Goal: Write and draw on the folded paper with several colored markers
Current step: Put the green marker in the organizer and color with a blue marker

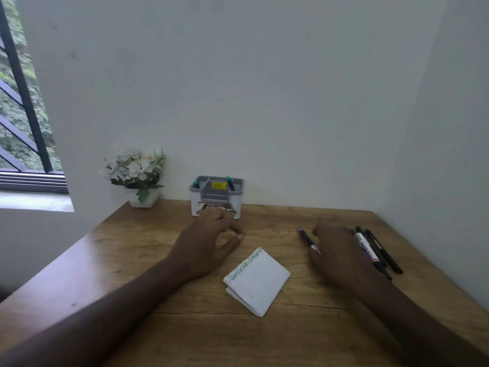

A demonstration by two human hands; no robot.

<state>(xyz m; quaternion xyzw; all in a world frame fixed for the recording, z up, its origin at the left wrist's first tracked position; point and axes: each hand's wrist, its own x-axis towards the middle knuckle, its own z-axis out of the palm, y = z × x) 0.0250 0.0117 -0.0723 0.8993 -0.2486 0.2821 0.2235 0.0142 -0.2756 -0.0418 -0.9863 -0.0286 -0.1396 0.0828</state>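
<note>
A folded white paper (258, 282) lies on the wooden table (158, 260), turned like a diamond, with green and dark lettering along its upper left edge. My left hand (206, 242) hovers just left of and beyond it, fingers loosely curled and holding nothing. My right hand (336, 250) rests palm down to the right of the paper, over a purple-capped marker (305, 238) whose far end sticks out past the thumb. Whether the fingers grip it is not visible. Several dark markers (378, 251) lie side by side right of that hand.
A grey and white pen holder (216, 197) with two green-capped markers stands against the back wall. A white pot of white flowers (137, 176) sits at the back left corner. A window is at far left. Walls close the table at back and right.
</note>
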